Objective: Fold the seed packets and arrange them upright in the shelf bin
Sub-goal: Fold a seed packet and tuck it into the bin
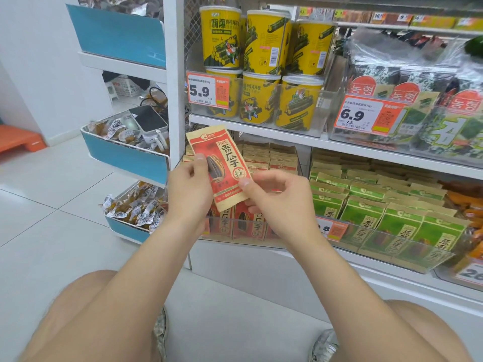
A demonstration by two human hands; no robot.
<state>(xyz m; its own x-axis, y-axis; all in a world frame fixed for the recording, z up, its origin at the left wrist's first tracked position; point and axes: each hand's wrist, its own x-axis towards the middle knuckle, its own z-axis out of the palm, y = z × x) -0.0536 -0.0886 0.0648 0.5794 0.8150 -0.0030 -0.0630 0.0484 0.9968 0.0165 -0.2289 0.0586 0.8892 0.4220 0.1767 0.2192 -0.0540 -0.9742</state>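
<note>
A: How are your hands posed?

B: Both your forearms reach forward from your bent knees, and the hands meet in front of the lower shelf. Your left hand [189,185] pinches the left edge of one red sunflower seed packet [218,165], thumb on its printed face, fingers behind. Your right hand [281,197] pinches the packet's lower right edge, thumb on the front. Each grip is closed on the packet, which is unfolded and leans with its top to the left.

A: Where is the packet?

B: It is held in the air, just above and in front of the clear shelf bin [236,235].

A: What can be counted?

B: One packet is in hand. At least three red packets [245,224] stand upright in the bin's front row; the rows behind cannot be counted. To the right, green seed packets [400,226] fill a neighbouring bin in several rows. On the shelf above, at least six yellow canisters [261,71] show, stacked in two tiers.
</note>
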